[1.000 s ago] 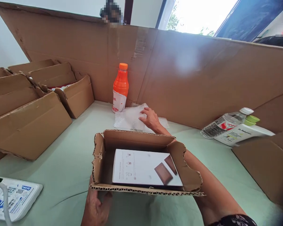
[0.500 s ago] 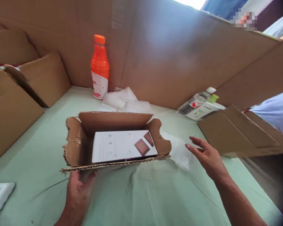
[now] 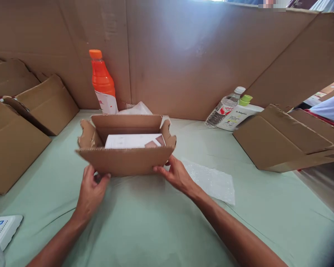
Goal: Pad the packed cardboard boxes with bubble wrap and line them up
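A small open cardboard box (image 3: 125, 160) stands on the green-covered table (image 3: 156, 230) in front of me. A white product carton (image 3: 133, 141) with a brown picture lies flat inside it. My left hand (image 3: 90, 193) grips the box's near left bottom corner. My right hand (image 3: 176, 175) holds the near right bottom corner. A sheet of bubble wrap (image 3: 211, 180) lies flat on the table just right of my right hand.
An orange drink bottle (image 3: 101, 83) and crumpled white wrap (image 3: 136, 108) sit behind the box, against a tall cardboard wall (image 3: 183, 55). A clear water bottle (image 3: 225, 106) and a white green-capped bottle (image 3: 241, 113) lie at right. Larger cardboard boxes stand left (image 3: 13, 144) and right (image 3: 284, 139).
My right hand came back from the white wrap behind the box, a bubble-wrap sheet now lies at right, and that hand took the box's right corner. The view tilted down.
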Available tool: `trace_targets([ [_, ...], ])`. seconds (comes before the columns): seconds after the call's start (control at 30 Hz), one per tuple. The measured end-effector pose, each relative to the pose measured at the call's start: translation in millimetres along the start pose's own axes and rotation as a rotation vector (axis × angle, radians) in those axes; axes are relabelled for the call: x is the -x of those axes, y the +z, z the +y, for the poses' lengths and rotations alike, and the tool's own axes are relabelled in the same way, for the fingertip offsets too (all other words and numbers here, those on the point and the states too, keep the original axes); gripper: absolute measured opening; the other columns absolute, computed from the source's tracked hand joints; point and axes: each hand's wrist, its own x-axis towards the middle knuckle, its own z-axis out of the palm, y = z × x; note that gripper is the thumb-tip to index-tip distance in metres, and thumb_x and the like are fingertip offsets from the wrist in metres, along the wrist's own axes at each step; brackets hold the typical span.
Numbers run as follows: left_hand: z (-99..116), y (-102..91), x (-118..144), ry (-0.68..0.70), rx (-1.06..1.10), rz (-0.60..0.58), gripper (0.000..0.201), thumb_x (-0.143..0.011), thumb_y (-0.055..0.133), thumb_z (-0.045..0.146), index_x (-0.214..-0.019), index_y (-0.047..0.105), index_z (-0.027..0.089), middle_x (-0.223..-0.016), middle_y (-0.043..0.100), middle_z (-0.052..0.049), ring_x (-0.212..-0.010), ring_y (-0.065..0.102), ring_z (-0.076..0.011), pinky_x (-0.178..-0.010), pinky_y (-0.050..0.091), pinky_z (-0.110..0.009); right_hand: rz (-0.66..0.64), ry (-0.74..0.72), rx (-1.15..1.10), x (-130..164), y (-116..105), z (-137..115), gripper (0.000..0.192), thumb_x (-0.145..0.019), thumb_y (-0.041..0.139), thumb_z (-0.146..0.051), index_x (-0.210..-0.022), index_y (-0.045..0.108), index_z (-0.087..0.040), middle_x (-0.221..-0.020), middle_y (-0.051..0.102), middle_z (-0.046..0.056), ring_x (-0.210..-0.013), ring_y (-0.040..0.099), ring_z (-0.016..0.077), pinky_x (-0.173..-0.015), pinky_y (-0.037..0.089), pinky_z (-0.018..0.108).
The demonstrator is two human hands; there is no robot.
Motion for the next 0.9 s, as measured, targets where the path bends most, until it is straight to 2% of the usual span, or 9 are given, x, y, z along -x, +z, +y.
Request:
trace_targets([
  [0.1,11,25.6,-37,0.019,0.068,-0.051,0.040,-0.075,0.066,0.038,-0.109,0.060,0.017,-0.106,0.060,-0.007,-0.098,0.060,-0.0246,-0.089,0.052,-0.041,0.058,0.046,0.027,-32,-8,9,0.045,-0.085,0.065,-0.048,-0.118,0.065,-0.018,-0.102,0.074,0.007,-0.074,0.063,0.0198,-0.068,0.052,0.034],
  [0.23,5,50.7,-57,0.026,0.166,-0.098,0.060,-0.076,0.062,0.031,-0.131,0.049,0.013,-0.123,0.061,-0.014,-0.108,0.062,-0.0245,-0.097,0.051,-0.042,0.152,0.083,0.069,-40,-20,26,0.045,-0.085,0.061,-0.039,-0.126,0.064,-0.019,-0.120,0.073,0.010,-0.102,0.069,0.0252,-0.082,0.055,0.037],
  [0.3,-2,51.1,-54,0.025,0.197,-0.122,0.066,-0.076,0.062,0.030,-0.137,0.047,0.012,-0.130,0.060,-0.017,-0.114,0.062,-0.0260,-0.103,0.050,-0.044,0.198,0.105,0.098,-26,-29,34,0.044,-0.085,0.060,-0.039,-0.125,0.065,-0.020,-0.128,0.070,0.012,-0.109,0.067,0.0276,-0.089,0.054,0.043],
  [0.37,-9,45.9,-50,0.013,0.212,-0.112,0.072,-0.074,0.066,0.032,-0.141,0.046,0.014,-0.141,0.056,-0.019,-0.122,0.060,-0.0292,-0.107,0.048,-0.048,0.240,0.118,0.124,-8,-40,39,0.041,-0.084,0.062,-0.042,-0.119,0.068,-0.021,-0.126,0.071,0.013,-0.106,0.069,0.0285,-0.090,0.054,0.047],
  [0.5,-10,41.0,-51,0.073,0.251,-0.100,0.079,-0.071,0.070,0.033,-0.144,0.044,0.017,-0.150,0.050,-0.018,-0.130,0.055,-0.0328,-0.104,0.049,-0.049,0.283,0.096,0.071,1,-50,35,0.044,-0.085,0.063,-0.047,-0.122,0.066,-0.022,-0.128,0.069,0.013,-0.108,0.069,0.0274,-0.086,0.056,0.044],
  [0.6,-4,48.3,-55,0.122,0.306,-0.144,0.073,-0.073,0.067,0.032,-0.141,0.047,0.016,-0.142,0.056,-0.016,-0.130,0.056,-0.0308,-0.105,0.049,-0.046,0.237,0.028,-0.035,-20,-35,25,0.060,-0.080,0.066,-0.046,-0.134,0.056,-0.021,-0.136,0.065,0.014,-0.116,0.065,0.0291,-0.088,0.056,0.045],
  [0.7,3,52.2,-51,0.093,0.334,-0.160,0.070,-0.073,0.066,0.030,-0.140,0.049,0.018,-0.135,0.060,-0.014,-0.128,0.057,-0.0299,-0.105,0.049,-0.046,0.234,0.004,-0.126,-35,-11,14,0.059,-0.078,0.066,-0.043,-0.132,0.054,-0.021,-0.128,0.067,0.013,-0.108,0.066,0.0280,-0.083,0.058,0.043],
  [0.8,7,41.9,-36,0.001,0.309,-0.092,0.066,-0.075,0.067,0.033,-0.137,0.050,0.019,-0.129,0.063,-0.012,-0.120,0.061,-0.0295,-0.104,0.048,-0.047,0.273,0.031,-0.121,-21,8,4,0.045,-0.083,0.065,-0.041,-0.124,0.056,-0.023,-0.116,0.067,0.010,-0.091,0.066,0.0245,-0.074,0.059,0.040],
  [0.9,3,16.4,-6,-0.086,0.265,-0.027,0.058,-0.078,0.067,0.039,-0.130,0.053,0.021,-0.123,0.064,-0.010,-0.113,0.063,-0.0291,-0.101,0.049,-0.046,0.230,0.001,-0.088,12,23,-7,0.044,-0.085,0.065,-0.037,-0.126,0.056,-0.027,-0.111,0.067,0.008,-0.079,0.064,0.0222,-0.068,0.059,0.039],
])
